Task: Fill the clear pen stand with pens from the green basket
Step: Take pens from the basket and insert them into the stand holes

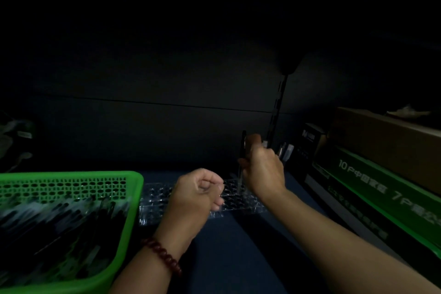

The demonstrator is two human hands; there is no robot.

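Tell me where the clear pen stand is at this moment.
In the head view, the clear pen stand lies at centre, right of the green basket, partly behind the left hand.

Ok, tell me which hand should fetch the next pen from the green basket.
Left. The left hand is next to the green basket and holds nothing visible; the right hand grips a pen over the clear pen stand.

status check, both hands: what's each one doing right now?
Left hand: fingers curled over the pen stand; cannot tell whether it holds anything.
Right hand: grips a pen upright, tip down at the pen stand.
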